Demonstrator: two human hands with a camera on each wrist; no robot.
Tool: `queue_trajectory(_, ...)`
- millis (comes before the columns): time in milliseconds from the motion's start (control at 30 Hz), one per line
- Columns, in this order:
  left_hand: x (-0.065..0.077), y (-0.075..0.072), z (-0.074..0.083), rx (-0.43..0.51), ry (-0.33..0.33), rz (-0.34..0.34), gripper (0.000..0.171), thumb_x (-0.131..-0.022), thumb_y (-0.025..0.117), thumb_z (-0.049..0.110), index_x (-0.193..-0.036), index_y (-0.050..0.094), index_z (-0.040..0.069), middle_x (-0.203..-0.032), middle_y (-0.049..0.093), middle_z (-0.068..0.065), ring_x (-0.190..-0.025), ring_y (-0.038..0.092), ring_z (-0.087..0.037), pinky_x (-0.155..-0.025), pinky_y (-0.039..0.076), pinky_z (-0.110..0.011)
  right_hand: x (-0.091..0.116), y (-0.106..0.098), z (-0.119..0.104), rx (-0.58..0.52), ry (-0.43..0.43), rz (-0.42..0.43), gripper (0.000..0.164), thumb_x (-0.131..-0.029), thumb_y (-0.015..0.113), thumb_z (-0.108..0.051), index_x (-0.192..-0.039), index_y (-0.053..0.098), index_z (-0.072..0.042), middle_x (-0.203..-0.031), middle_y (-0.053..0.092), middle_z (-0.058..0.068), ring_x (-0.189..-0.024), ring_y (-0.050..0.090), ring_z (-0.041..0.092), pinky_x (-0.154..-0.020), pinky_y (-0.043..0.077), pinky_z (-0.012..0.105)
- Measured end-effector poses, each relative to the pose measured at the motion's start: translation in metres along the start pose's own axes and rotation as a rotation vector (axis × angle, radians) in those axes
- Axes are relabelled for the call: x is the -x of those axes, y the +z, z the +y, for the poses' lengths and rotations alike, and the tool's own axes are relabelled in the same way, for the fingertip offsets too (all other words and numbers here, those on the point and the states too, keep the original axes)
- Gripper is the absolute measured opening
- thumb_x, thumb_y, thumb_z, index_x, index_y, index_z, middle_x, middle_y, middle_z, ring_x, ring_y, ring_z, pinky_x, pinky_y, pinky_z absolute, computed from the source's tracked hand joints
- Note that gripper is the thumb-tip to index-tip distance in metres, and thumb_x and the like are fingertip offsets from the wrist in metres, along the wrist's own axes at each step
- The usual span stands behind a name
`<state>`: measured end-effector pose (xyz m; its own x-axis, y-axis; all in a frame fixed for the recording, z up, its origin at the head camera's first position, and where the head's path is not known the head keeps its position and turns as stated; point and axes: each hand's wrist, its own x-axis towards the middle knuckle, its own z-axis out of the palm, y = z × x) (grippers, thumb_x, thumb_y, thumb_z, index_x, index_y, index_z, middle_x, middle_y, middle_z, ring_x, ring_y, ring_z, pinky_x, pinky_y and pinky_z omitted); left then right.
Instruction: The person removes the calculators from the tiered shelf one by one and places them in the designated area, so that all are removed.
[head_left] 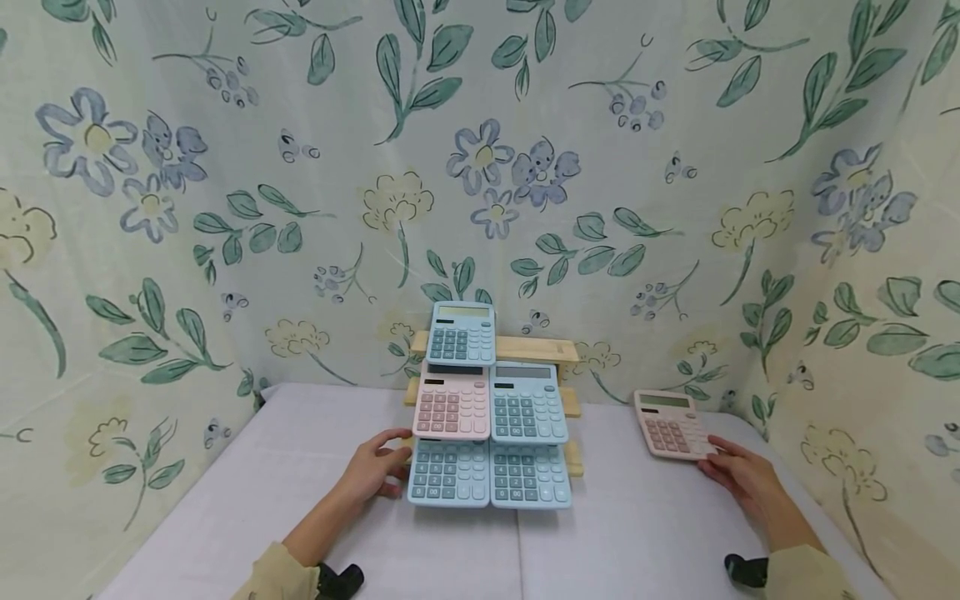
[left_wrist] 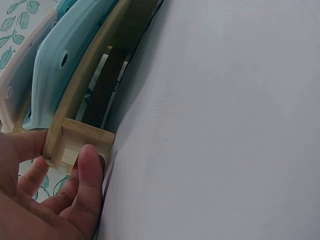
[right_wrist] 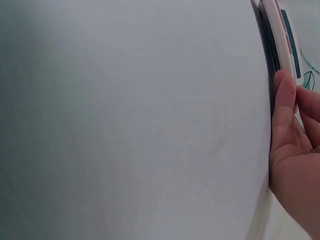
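A tiered wooden rack (head_left: 534, 349) bears calculators in three rows. The top row has a blue calculator (head_left: 461, 334). In the middle row a pink calculator (head_left: 452, 403) sits left of a blue calculator (head_left: 528, 404), and two blue ones fill the bottom row. My left hand (head_left: 372, 472) grips the rack's left end; the left wrist view shows thumb and fingers around the wooden end piece (left_wrist: 89, 131). At the far right, another pink calculator (head_left: 671, 424) lies on the table. Its lower right edge is pinched between the thumb and fingers of my right hand (head_left: 746, 482).
A white cloth covers the table (head_left: 622, 525), with a crease running forward below the rack. Floral fabric (head_left: 315, 167) hangs behind and along both sides, close behind the rack. Dark straps with black camera mounts (head_left: 341, 581) sit at both wrists.
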<state>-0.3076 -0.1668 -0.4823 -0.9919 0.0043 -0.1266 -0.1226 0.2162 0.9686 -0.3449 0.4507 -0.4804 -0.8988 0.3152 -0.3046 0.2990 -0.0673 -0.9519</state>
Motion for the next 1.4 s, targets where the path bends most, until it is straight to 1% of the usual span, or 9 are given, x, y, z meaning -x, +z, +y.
queue_trajectory(500, -0.001, 0.000, 0.002, -0.002, -0.008, 0.006, 0.044, -0.099, 0.062, 0.027, -0.141, 0.055, 0.018, -0.098, 0.072, -0.008, -0.078, 0.068, -0.020, -0.057, 0.056, -0.033, -0.003, 0.003, 0.003, 0.013, -0.063, 0.083, 0.067, -0.097, 0.051, 0.006, -0.158, 0.025, -0.003, -0.162, 0.023, 0.026, -0.074, 0.062, -0.002, -0.079, 0.059, 0.025)
queue_trajectory(733, -0.002, 0.001, 0.003, -0.001, -0.001, 0.005, 0.042, -0.099, 0.062, 0.026, -0.140, 0.056, 0.018, -0.096, 0.072, -0.008, -0.078, 0.068, -0.020, -0.057, 0.056, -0.032, 0.000, 0.004, 0.001, 0.018, -0.047, 0.123, 0.065, -0.098, 0.053, 0.001, -0.158, 0.027, -0.004, -0.159, 0.028, 0.026, -0.075, 0.065, 0.002, -0.079, 0.059, 0.027)
queue_trajectory(800, -0.002, 0.001, 0.003, 0.002, 0.004, 0.003, 0.042, -0.099, 0.062, 0.025, -0.139, 0.056, 0.017, -0.096, 0.072, -0.008, -0.078, 0.068, -0.020, -0.057, 0.056, -0.033, 0.002, 0.004, -0.001, 0.031, -0.041, 0.145, 0.065, -0.098, 0.055, -0.002, -0.158, 0.028, -0.004, -0.150, 0.039, 0.028, -0.074, 0.067, 0.006, -0.076, 0.059, 0.028)
queue_trajectory(900, -0.003, 0.001, 0.002, 0.002, 0.008, 0.000, 0.041, -0.099, 0.062, 0.025, -0.139, 0.057, 0.017, -0.095, 0.073, -0.008, -0.078, 0.069, -0.020, -0.057, 0.056, -0.033, 0.005, 0.004, -0.005, 0.065, -0.040, 0.176, 0.067, -0.098, 0.057, -0.007, -0.158, 0.028, -0.004, -0.119, 0.063, 0.019, -0.072, 0.068, 0.010, -0.070, 0.059, 0.028)
queue_trajectory(1000, -0.004, 0.002, 0.002, 0.002, 0.008, -0.002, 0.041, -0.099, 0.062, 0.025, -0.139, 0.056, 0.017, -0.096, 0.072, -0.008, -0.078, 0.068, -0.019, -0.057, 0.057, -0.033, 0.007, 0.004, -0.009, 0.114, -0.048, 0.196, 0.067, -0.098, 0.058, -0.013, -0.158, 0.028, -0.006, -0.103, 0.065, 0.009, -0.072, 0.067, 0.011, -0.065, 0.058, 0.026)
queue_trajectory(1100, -0.005, 0.002, 0.002, 0.004, 0.008, -0.005, 0.041, -0.099, 0.061, 0.025, -0.140, 0.056, 0.018, -0.096, 0.072, -0.008, -0.079, 0.068, -0.019, -0.058, 0.057, -0.033, 0.010, 0.006, -0.012, 0.154, -0.068, 0.198, 0.067, -0.099, 0.056, -0.018, -0.158, 0.028, -0.007, -0.125, 0.059, 0.018, -0.072, 0.065, 0.007, -0.064, 0.057, 0.025)
queue_trajectory(1233, -0.004, 0.002, 0.000, 0.004, 0.004, -0.006, 0.042, -0.099, 0.062, 0.026, -0.139, 0.056, 0.017, -0.094, 0.072, -0.008, -0.078, 0.068, -0.020, -0.058, 0.057, -0.033, 0.016, 0.015, -0.019, 0.164, -0.101, 0.168, 0.066, -0.100, 0.055, -0.021, -0.159, 0.027, -0.007, -0.155, 0.035, 0.026, -0.074, 0.062, 0.001, -0.069, 0.057, 0.023)
queue_trajectory(1300, -0.003, 0.001, 0.000, 0.003, 0.001, -0.005, 0.042, -0.099, 0.062, 0.026, -0.139, 0.056, 0.017, -0.094, 0.072, -0.008, -0.078, 0.068, -0.020, -0.058, 0.057, -0.033, 0.021, 0.021, -0.023, 0.155, -0.118, 0.137, 0.066, -0.100, 0.056, -0.021, -0.158, 0.028, -0.007, -0.156, 0.034, 0.026, -0.076, 0.062, 0.000, -0.072, 0.057, 0.023)
queue_trajectory(1400, -0.002, 0.000, -0.002, 0.001, -0.001, -0.003, 0.043, -0.099, 0.062, 0.026, -0.140, 0.056, 0.016, -0.095, 0.072, -0.008, -0.078, 0.068, -0.020, -0.058, 0.057, -0.034, 0.032, 0.033, -0.031, 0.136, -0.142, 0.069, 0.068, -0.100, 0.059, -0.022, -0.158, 0.028, -0.006, -0.140, 0.049, 0.020, -0.080, 0.064, 0.001, -0.076, 0.057, 0.023)
